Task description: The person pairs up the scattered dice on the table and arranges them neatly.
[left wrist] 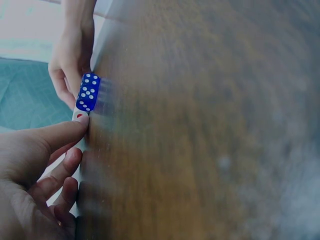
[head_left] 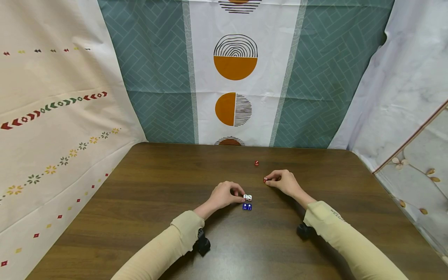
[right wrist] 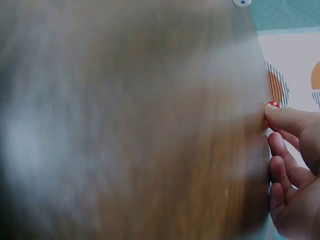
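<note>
My left hand [head_left: 224,193] pinches the left one of two white dice [head_left: 249,197] that stand side by side on the wooden table. Just in front of them, nearer to me, sit two blue dice [head_left: 247,207], also side by side. In the left wrist view, the thumb covers part of a white die [left wrist: 79,115] beside the blue dice [left wrist: 88,92]. Farther right, my right hand [head_left: 285,183] pinches a red die [head_left: 265,179] between thumb and fingers. The thumb hides most of that red die [right wrist: 273,104] in the right wrist view.
A second red die [head_left: 256,163] lies farther back on the brown wooden table [head_left: 168,171]. Patterned cloths hang behind the table [head_left: 161,77] and along its left [head_left: 52,136] and right sides. Black wrist cameras [head_left: 202,244] sit under both sleeves.
</note>
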`<state>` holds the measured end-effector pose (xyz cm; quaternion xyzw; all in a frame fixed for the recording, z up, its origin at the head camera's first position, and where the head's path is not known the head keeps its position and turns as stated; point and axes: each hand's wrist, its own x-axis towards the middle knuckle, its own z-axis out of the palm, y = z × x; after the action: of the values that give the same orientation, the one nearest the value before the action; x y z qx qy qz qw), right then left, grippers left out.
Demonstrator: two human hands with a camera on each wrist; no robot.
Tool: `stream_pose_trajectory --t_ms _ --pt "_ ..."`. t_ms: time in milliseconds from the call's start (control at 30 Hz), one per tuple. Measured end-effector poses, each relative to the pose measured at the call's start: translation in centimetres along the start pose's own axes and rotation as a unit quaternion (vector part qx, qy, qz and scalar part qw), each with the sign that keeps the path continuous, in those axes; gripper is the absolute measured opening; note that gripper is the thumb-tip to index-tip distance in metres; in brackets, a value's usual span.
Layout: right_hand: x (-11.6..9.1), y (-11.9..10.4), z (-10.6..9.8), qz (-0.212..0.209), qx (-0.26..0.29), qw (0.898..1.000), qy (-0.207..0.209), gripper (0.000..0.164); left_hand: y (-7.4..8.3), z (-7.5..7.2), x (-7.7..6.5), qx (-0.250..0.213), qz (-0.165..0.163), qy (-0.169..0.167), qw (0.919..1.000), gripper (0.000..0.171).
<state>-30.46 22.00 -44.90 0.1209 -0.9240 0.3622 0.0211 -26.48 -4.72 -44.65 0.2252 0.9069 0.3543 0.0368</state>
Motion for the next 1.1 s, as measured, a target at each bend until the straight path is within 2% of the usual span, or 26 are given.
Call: stream_pose_trajectory --t_ms 1100 --pt "0.3 -3.3 3.0 -0.033 0.013 0.998 -0.044 0.011 -0.3 0.1 0.2 -0.006 0.000 0.000 1.0000 0.011"
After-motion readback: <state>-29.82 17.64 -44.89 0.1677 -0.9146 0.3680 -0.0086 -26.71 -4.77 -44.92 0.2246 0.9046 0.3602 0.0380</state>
